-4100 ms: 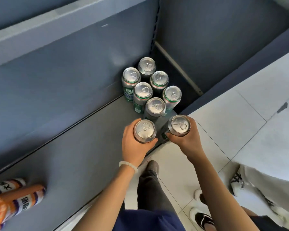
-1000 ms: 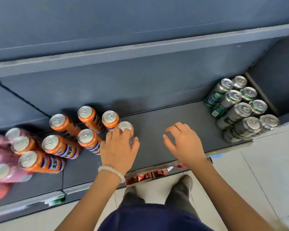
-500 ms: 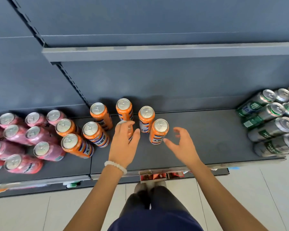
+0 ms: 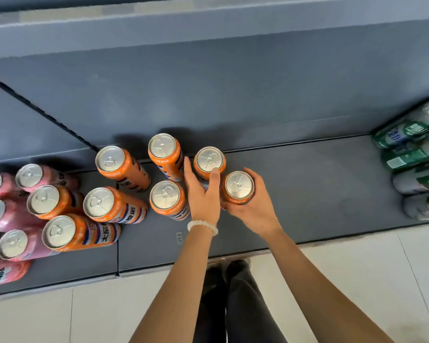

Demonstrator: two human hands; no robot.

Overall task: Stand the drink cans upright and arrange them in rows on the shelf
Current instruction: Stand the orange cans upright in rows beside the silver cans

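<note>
Several orange cans stand upright on the grey shelf (image 4: 307,194). My right hand (image 4: 254,204) grips the rightmost front orange can (image 4: 238,186), fingers curled round its side. My left hand (image 4: 203,191) wraps round the orange can behind it (image 4: 209,160), thumb up on its rim and fingers on its left side. Further orange cans stand to the left: one at the back (image 4: 162,147), one in front of it (image 4: 166,196), and others (image 4: 110,161) towards the pink group.
Pink cans (image 4: 29,175) crowd the shelf's left end. Green and silver cans (image 4: 416,154) stand in rows at the right end. An upper shelf edge (image 4: 208,26) overhangs above. Bare shelf lies between the orange and green cans. Tiled floor (image 4: 357,280) and my legs are below.
The view shifted closer. My right hand closed round the rightmost orange can, and my left hand moved from the front can to the can behind it.
</note>
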